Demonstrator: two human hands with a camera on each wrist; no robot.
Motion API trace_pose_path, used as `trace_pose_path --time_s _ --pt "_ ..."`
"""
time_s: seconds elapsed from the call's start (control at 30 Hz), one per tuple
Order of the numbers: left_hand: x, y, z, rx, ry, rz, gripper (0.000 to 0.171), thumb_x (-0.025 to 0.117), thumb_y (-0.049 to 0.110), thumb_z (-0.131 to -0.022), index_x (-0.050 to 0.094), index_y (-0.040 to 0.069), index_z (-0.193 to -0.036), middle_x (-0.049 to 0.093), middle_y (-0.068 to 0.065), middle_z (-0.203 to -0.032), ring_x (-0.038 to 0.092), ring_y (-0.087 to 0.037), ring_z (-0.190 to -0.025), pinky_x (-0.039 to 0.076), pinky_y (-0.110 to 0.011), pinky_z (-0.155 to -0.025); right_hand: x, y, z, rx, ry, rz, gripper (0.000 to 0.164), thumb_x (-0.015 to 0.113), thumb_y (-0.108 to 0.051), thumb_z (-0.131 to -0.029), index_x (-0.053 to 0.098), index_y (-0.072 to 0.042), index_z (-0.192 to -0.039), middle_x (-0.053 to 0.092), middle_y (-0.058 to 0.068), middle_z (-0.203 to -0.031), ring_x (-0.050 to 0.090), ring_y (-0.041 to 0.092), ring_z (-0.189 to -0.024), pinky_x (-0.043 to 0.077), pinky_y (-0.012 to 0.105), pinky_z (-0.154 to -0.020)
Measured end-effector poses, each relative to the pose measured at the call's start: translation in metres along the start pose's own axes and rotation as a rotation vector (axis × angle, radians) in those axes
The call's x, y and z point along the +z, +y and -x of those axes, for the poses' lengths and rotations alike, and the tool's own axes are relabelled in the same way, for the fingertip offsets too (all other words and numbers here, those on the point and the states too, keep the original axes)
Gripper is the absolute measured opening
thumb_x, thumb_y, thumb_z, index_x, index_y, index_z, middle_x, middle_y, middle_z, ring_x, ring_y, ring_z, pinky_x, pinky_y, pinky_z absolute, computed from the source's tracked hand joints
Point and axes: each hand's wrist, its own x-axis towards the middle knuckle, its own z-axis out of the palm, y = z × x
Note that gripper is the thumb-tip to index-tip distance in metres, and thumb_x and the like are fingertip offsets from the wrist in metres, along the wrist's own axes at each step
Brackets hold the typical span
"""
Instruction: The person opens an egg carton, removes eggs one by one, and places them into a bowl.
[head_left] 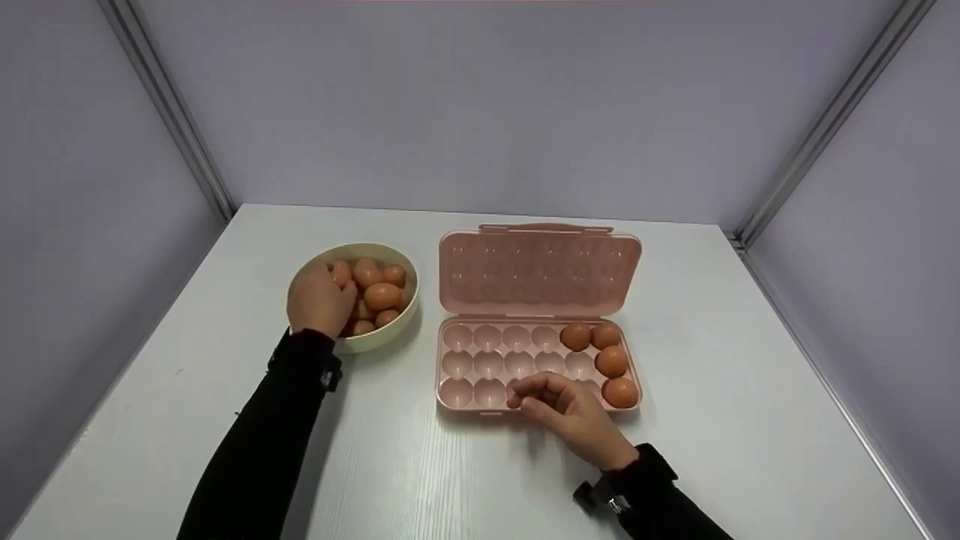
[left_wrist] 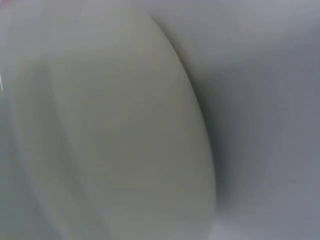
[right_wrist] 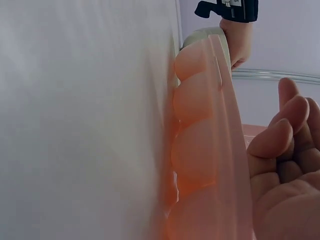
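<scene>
My left hand [head_left: 321, 301] reaches over the near-left rim into a cream bowl [head_left: 371, 343] of brown eggs [head_left: 383, 296]. One egg [head_left: 341, 274] shows between its thumb and fingers; I cannot tell whether they grip it. The left wrist view is filled by the bowl's blurred outer wall [left_wrist: 135, 135]. Over the front row of a pink egg carton [head_left: 472, 409] hovers my right hand [head_left: 574, 416], fingers loosely bent and nothing between them. In the right wrist view its thumb [right_wrist: 272, 140] stands apart from the fingers. Several eggs [head_left: 611, 361] sit in the carton's right-hand cups.
The carton's pink lid [head_left: 536, 274] stands raised at the back. A white table [head_left: 390, 450] carries bowl and carton, the bowl to the left. Pale panels [head_left: 480, 112] enclose the back and both sides, with metal posts [head_left: 176, 112] at the corners.
</scene>
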Motion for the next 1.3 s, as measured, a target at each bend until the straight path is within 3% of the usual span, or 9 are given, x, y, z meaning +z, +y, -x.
trace_pose_path --time_s 0.17,0.27,0.37,0.57,0.73,0.9,1.0,1.1,1.3 --pt "0.0 0.0 0.0 0.023 -0.006 -0.066 0.046 0.067 0.021 -0.098 0.061 -0.01 -0.131 0.065 -0.031 -0.132 0.06 -0.047 -0.13 0.044 -0.057 -0.118 -0.006 -0.014 0.003 -0.024 0.027 -0.007 0.023 0.06 -0.001 -0.106 0.064 0.011 -0.125 0.077 0.006 -0.118 0.073 0.008 -0.111 0.059 0.023 -0.097" --pt "0.0 0.0 0.003 0.005 -0.011 -0.105 0.051 0.068 0.028 -0.1 0.059 -0.009 -0.134 0.063 -0.031 -0.136 0.058 -0.047 -0.133 0.046 -0.06 -0.116 -0.018 -0.031 0.006 -0.015 0.093 0.045 0.024 0.06 -0.002 -0.107 0.064 0.01 -0.126 0.076 -0.001 -0.116 0.073 0.008 -0.109 0.06 0.022 -0.091" --pt "0.0 -0.001 0.006 -0.02 -0.007 -0.127 0.056 0.068 0.033 -0.101 0.057 -0.008 -0.137 0.061 -0.031 -0.141 0.057 -0.047 -0.134 0.05 -0.064 -0.11 -0.038 -0.05 0.008 -0.016 0.177 0.164 0.021 0.062 -0.003 -0.106 0.067 0.005 -0.125 0.077 0.001 -0.112 0.073 0.008 -0.097 0.06 0.021 -0.079" --pt "-0.002 0.003 0.016 0.024 0.064 -0.162 0.058 0.07 0.034 -0.099 0.058 -0.012 -0.133 0.059 -0.036 -0.14 0.055 -0.051 -0.134 0.049 -0.066 -0.11 -0.092 -0.059 -0.004 0.041 0.278 0.577 0.023 0.073 -0.019 -0.103 0.072 -0.013 -0.126 0.077 -0.002 -0.108 0.065 0.009 -0.082 0.052 0.02 -0.071" --pt "-0.002 0.025 0.041 0.198 0.229 -0.118 0.049 0.073 0.027 -0.096 0.061 -0.008 -0.127 0.064 -0.03 -0.127 0.06 -0.049 -0.122 0.048 -0.063 -0.108 -0.114 -0.048 -0.025 0.118 0.235 0.865 0.035 0.075 -0.024 -0.102 0.069 -0.008 -0.132 0.076 0.008 -0.117 0.065 0.02 -0.09 0.053 0.031 -0.076" --pt "0.011 0.066 0.086 0.441 0.354 0.06 0.042 0.079 0.025 -0.092 0.066 0.002 -0.125 0.069 -0.019 -0.124 0.065 -0.039 -0.112 0.055 -0.055 -0.096 -0.115 -0.034 -0.055 0.152 0.094 1.064 0.044 0.076 -0.022 -0.1 0.067 -0.001 -0.138 0.072 0.02 -0.133 0.067 0.042 -0.121 0.055 0.056 -0.103" --pt "0.027 0.085 0.119 0.595 0.328 0.136 0.037 0.083 0.027 -0.091 0.07 0.006 -0.119 0.071 -0.013 -0.118 0.068 -0.031 -0.108 0.06 -0.045 -0.092 -0.112 -0.026 -0.065 0.137 0.032 1.201 0.045 0.078 -0.023 -0.097 0.069 0.0 -0.134 0.074 0.021 -0.131 0.066 0.046 -0.125 0.052 0.059 -0.108" --pt "0.044 0.096 0.146 0.697 0.278 0.162 0.032 0.085 0.026 -0.09 0.072 0.009 -0.114 0.073 -0.009 -0.114 0.071 -0.024 -0.107 0.062 -0.037 -0.089 -0.11 -0.019 -0.069 0.106 0.016 1.318 0.04 0.079 -0.022 -0.094 0.072 0.0 -0.127 0.076 0.021 -0.123 0.067 0.047 -0.117 0.053 0.058 -0.103" --pt "0.061 0.103 0.168 0.796 0.202 0.158 0.028 0.089 0.023 -0.086 0.072 0.012 -0.105 0.07 -0.004 -0.111 0.07 -0.017 -0.094 0.061 -0.029 -0.079 -0.102 -0.014 -0.067 0.047 0.079 1.406 0.029 0.084 -0.019 -0.086 0.076 -0.002 -0.108 0.075 0.022 -0.101 0.067 0.046 -0.098 0.055 0.057 -0.09"
